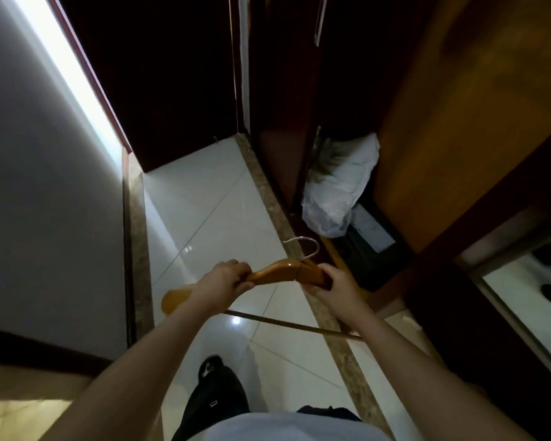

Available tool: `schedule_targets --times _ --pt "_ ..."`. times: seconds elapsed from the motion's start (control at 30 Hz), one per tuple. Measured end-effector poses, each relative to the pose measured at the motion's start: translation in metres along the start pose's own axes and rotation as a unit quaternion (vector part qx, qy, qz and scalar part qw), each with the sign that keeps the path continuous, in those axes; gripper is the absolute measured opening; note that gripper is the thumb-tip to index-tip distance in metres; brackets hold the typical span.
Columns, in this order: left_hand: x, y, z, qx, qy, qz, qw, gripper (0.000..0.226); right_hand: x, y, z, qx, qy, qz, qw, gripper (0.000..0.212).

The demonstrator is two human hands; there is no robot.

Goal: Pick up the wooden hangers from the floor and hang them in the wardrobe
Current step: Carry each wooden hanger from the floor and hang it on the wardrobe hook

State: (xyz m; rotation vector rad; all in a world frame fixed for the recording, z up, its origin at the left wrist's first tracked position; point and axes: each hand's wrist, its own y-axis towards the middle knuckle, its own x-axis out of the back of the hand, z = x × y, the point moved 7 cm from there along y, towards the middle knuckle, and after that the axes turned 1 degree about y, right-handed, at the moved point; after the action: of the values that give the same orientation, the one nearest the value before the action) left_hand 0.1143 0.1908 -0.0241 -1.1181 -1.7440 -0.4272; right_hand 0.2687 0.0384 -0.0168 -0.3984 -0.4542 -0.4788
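Note:
A wooden hanger (pixel 279 271) with a metal hook (pixel 306 248) is held above the tiled floor in both my hands. My left hand (pixel 226 278) grips its left arm. My right hand (pixel 334 284) grips the right arm just beside the hook. The hanger's left tip (pixel 175 300) sticks out below my left wrist, and its thin crossbar (pixel 287 324) runs under my forearms. The open wardrobe (pixel 341 122) is ahead on the right, its inside dark; no rail shows.
A white plastic bag (pixel 337 192) lies on the wardrobe floor beside a dark box (pixel 368 246). The open wardrobe door (pixel 458 106) stands at the right. A wall (pixel 45 186) closes the left side. White tiles (pixel 204 202) run ahead to a dark door.

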Motion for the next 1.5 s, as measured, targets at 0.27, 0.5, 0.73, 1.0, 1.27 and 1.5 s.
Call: schedule_targets --times 0.27,0.5,0.73,1.0,1.27,1.5 --pt "0.073 0.148 0.017 -0.086 0.019 -0.009 0.996 0.021 0.045 0.120 0.041 -0.016 0.034 -0.089 0.995 0.014" --pt "0.141 0.266 0.034 -0.160 0.040 0.025 0.986 0.018 0.071 0.208 0.087 -0.039 0.041 -0.172 0.984 0.016" --pt "0.201 0.357 -0.007 -0.243 0.033 0.022 0.969 0.021 0.128 0.250 0.120 -0.052 0.065 -0.277 0.957 0.015" --pt "0.266 0.427 -0.110 -0.347 0.009 -0.035 0.937 0.021 0.240 0.265 0.158 -0.023 0.025 -0.370 0.929 0.018" --pt "0.345 0.479 -0.226 -0.422 -0.024 -0.108 0.900 0.021 0.374 0.271 0.203 0.043 -0.038 -0.463 0.885 0.030" --pt "0.413 0.501 -0.305 -0.466 -0.044 -0.216 0.857 0.025 0.461 0.270 0.254 0.118 -0.078 -0.517 0.844 0.013"
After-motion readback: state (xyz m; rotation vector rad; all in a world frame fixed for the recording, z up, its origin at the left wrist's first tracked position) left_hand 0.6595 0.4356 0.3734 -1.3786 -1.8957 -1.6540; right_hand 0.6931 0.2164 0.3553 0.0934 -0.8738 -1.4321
